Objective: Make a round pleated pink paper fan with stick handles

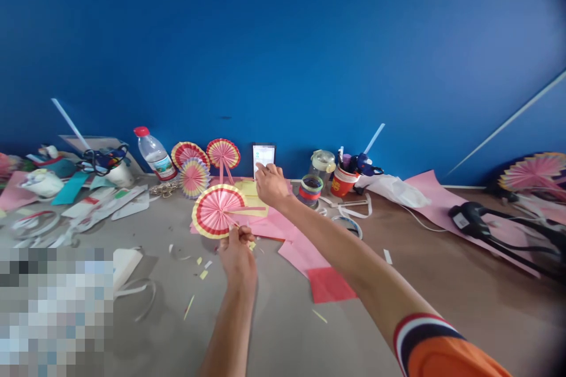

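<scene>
A round pleated paper fan (219, 211), pink in the middle with red and yellow rings, is held above the grey table by my left hand (239, 247). The fingers of that hand are pinched on its lower right edge, near two pink strips. My right hand (272, 184) reaches forward to a lit phone (264, 156) that leans upright against the blue wall. Its fingers are bent at the lower part of the screen, and I see nothing held in them. Pink paper sheets (283, 225) and yellow paper (256, 203) lie beneath and behind the hands.
Three more paper fans (223, 153) lean at the wall beside a clear bottle (155, 156). To the right stand tape rolls (310, 188), a lidded jar (322, 165) and a red cup (343, 181) of tools. A black strapped device (473, 221) lies far right; scraps (203, 274) dot the table.
</scene>
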`<act>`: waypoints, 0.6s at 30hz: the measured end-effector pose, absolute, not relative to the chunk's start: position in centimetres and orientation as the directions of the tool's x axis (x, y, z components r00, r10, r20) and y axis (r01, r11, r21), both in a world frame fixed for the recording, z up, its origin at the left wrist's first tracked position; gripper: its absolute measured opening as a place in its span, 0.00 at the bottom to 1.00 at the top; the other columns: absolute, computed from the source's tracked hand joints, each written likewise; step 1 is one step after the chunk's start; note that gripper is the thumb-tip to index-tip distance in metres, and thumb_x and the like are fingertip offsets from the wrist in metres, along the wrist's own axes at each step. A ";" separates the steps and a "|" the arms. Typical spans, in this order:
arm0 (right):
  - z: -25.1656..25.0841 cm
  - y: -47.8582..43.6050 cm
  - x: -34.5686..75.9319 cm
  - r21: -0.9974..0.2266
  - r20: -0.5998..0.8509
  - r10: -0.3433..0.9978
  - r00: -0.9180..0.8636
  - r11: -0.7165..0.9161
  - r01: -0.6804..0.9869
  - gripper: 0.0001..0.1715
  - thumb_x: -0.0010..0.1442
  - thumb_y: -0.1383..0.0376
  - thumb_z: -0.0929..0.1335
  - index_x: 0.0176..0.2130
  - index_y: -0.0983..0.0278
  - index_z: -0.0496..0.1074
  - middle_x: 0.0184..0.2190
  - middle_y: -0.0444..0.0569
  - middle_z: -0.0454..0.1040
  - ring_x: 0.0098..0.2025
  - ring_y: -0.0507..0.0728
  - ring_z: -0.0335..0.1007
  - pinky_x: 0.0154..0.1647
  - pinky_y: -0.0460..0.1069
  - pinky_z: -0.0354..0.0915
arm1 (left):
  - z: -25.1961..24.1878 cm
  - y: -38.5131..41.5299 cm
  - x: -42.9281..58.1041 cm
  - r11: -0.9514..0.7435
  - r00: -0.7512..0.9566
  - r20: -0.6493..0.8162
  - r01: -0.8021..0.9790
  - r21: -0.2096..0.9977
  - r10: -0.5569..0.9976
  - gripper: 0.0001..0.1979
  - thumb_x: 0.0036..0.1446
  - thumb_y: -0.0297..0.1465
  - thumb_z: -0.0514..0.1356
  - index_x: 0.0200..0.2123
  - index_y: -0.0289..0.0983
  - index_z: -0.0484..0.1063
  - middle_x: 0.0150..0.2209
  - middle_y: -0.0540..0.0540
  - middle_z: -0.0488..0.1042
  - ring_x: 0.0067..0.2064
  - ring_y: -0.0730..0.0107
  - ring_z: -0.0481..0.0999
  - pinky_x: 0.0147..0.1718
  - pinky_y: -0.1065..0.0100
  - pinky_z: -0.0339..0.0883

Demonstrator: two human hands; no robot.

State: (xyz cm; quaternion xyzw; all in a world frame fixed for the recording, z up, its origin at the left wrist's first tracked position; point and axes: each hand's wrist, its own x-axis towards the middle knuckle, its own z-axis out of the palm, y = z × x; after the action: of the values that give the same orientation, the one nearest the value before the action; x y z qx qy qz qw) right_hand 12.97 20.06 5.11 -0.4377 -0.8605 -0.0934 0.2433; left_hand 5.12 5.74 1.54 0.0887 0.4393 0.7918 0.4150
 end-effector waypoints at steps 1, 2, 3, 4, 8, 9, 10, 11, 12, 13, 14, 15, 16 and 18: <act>5.1 20.6 12.6 -0.031 0.488 0.707 -0.512 0.600 0.799 0.14 0.61 0.70 0.57 0.43 0.66 0.69 0.60 0.55 0.61 0.52 0.66 0.54 0.46 0.58 0.55 | 1.5 5.8 5.1 -0.264 -0.639 -0.229 -0.580 0.771 0.735 0.09 0.50 0.32 0.60 0.23 0.36 0.64 0.20 0.53 0.70 0.19 0.79 0.66 0.24 0.73 0.59; 5.1 21.2 12.3 -0.017 0.482 0.709 -0.515 0.595 0.803 0.15 0.62 0.70 0.57 0.44 0.67 0.69 0.61 0.56 0.59 0.53 0.66 0.54 0.46 0.59 0.55 | 1.5 5.8 5.1 -0.261 -0.640 -0.233 -0.579 0.772 0.732 0.09 0.50 0.31 0.60 0.23 0.36 0.64 0.20 0.53 0.70 0.19 0.79 0.66 0.23 0.73 0.59; 5.0 21.7 12.0 -0.007 0.480 0.711 -0.513 0.588 0.809 0.16 0.62 0.70 0.57 0.44 0.67 0.68 0.61 0.57 0.59 0.53 0.66 0.53 0.47 0.59 0.54 | 1.5 5.8 5.1 -0.257 -0.642 -0.237 -0.578 0.775 0.729 0.09 0.50 0.31 0.60 0.23 0.36 0.63 0.20 0.53 0.70 0.19 0.79 0.66 0.23 0.73 0.59; 4.9 22.1 11.8 0.000 0.481 0.714 -0.509 0.581 0.814 0.16 0.61 0.70 0.57 0.45 0.67 0.69 0.61 0.57 0.58 0.53 0.66 0.53 0.47 0.59 0.54 | 1.5 5.9 5.1 -0.252 -0.643 -0.242 -0.577 0.777 0.726 0.09 0.51 0.31 0.60 0.23 0.36 0.63 0.20 0.53 0.70 0.18 0.79 0.65 0.23 0.72 0.60; 4.7 23.4 11.3 0.009 0.480 0.720 -0.501 0.566 0.824 0.17 0.60 0.72 0.57 0.45 0.68 0.69 0.60 0.58 0.60 0.53 0.66 0.54 0.47 0.59 0.54 | 1.5 5.9 5.1 -0.240 -0.646 -0.263 -0.583 0.776 0.717 0.09 0.53 0.30 0.58 0.22 0.36 0.64 0.20 0.52 0.69 0.19 0.79 0.65 0.24 0.72 0.60; 4.7 23.5 11.3 0.007 0.478 0.723 -0.500 0.565 0.825 0.17 0.60 0.72 0.57 0.45 0.68 0.70 0.60 0.58 0.60 0.53 0.66 0.54 0.47 0.59 0.54 | 1.5 5.9 5.1 -0.239 -0.642 -0.265 -0.586 0.774 0.719 0.09 0.53 0.30 0.58 0.22 0.36 0.64 0.20 0.52 0.69 0.19 0.79 0.65 0.24 0.72 0.60; 4.7 23.5 11.3 0.006 0.477 0.724 -0.498 0.564 0.826 0.18 0.60 0.72 0.57 0.45 0.68 0.70 0.60 0.58 0.60 0.52 0.66 0.54 0.47 0.59 0.54 | 1.6 5.9 5.1 -0.240 -0.641 -0.264 -0.588 0.772 0.721 0.09 0.53 0.30 0.59 0.22 0.36 0.64 0.20 0.52 0.70 0.19 0.79 0.65 0.24 0.72 0.59; 4.7 23.4 11.4 0.004 0.478 0.725 -0.496 0.563 0.827 0.18 0.60 0.72 0.57 0.45 0.68 0.70 0.60 0.58 0.60 0.52 0.66 0.54 0.47 0.59 0.54 | 1.6 5.9 5.1 -0.241 -0.639 -0.262 -0.588 0.772 0.723 0.09 0.52 0.30 0.59 0.22 0.36 0.64 0.20 0.52 0.70 0.19 0.79 0.65 0.25 0.72 0.59; 4.7 23.2 11.6 0.001 0.480 0.725 -0.495 0.563 0.826 0.17 0.60 0.72 0.57 0.45 0.67 0.69 0.61 0.57 0.59 0.53 0.66 0.53 0.47 0.59 0.54 | 1.6 5.9 5.1 -0.242 -0.639 -0.259 -0.587 0.772 0.725 0.09 0.52 0.31 0.59 0.22 0.36 0.64 0.20 0.52 0.70 0.19 0.79 0.65 0.25 0.72 0.59; 4.6 22.9 11.8 -0.005 0.480 0.726 -0.492 0.564 0.826 0.17 0.61 0.72 0.57 0.45 0.67 0.69 0.61 0.57 0.59 0.53 0.66 0.53 0.48 0.59 0.53 | 1.6 5.8 5.1 -0.243 -0.640 -0.257 -0.586 0.773 0.725 0.09 0.52 0.31 0.59 0.22 0.36 0.64 0.20 0.52 0.70 0.19 0.79 0.65 0.25 0.72 0.59; 4.5 22.5 12.1 -0.014 0.478 0.729 -0.490 0.563 0.826 0.17 0.61 0.71 0.57 0.45 0.67 0.69 0.61 0.56 0.59 0.53 0.66 0.53 0.48 0.59 0.53 | 1.6 5.8 5.1 -0.246 -0.641 -0.255 -0.585 0.773 0.723 0.09 0.52 0.31 0.59 0.23 0.36 0.64 0.20 0.52 0.70 0.20 0.79 0.65 0.25 0.72 0.59; 4.4 22.2 12.4 -0.023 0.470 0.735 -0.489 0.564 0.825 0.17 0.62 0.71 0.56 0.45 0.67 0.69 0.61 0.56 0.59 0.53 0.66 0.52 0.48 0.59 0.53 | 1.6 5.8 5.1 -0.249 -0.643 -0.254 -0.584 0.773 0.722 0.09 0.52 0.32 0.60 0.23 0.36 0.64 0.21 0.52 0.70 0.20 0.78 0.66 0.25 0.72 0.59; 4.2 21.8 12.8 -0.031 0.460 0.740 -0.490 0.565 0.825 0.17 0.62 0.71 0.56 0.45 0.67 0.68 0.61 0.55 0.60 0.53 0.66 0.52 0.47 0.59 0.53 | 1.6 5.8 5.1 -0.250 -0.644 -0.253 -0.584 0.772 0.722 0.09 0.51 0.32 0.60 0.23 0.36 0.64 0.21 0.53 0.70 0.20 0.78 0.66 0.25 0.71 0.59; 3.8 21.3 13.4 -0.035 0.433 0.748 -0.503 0.571 0.820 0.17 0.62 0.71 0.56 0.45 0.67 0.68 0.59 0.55 0.62 0.53 0.65 0.52 0.48 0.58 0.53 | 1.5 5.8 5.1 -0.250 -0.643 -0.251 -0.583 0.774 0.723 0.10 0.51 0.33 0.60 0.23 0.36 0.64 0.21 0.53 0.70 0.20 0.78 0.66 0.25 0.71 0.59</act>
State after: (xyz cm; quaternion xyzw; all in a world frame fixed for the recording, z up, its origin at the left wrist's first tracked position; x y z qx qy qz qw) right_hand 13.42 21.35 3.84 -0.4546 -0.8623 -0.0880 0.2049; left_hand 5.11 5.85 1.48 0.0782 0.4505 0.7865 0.4151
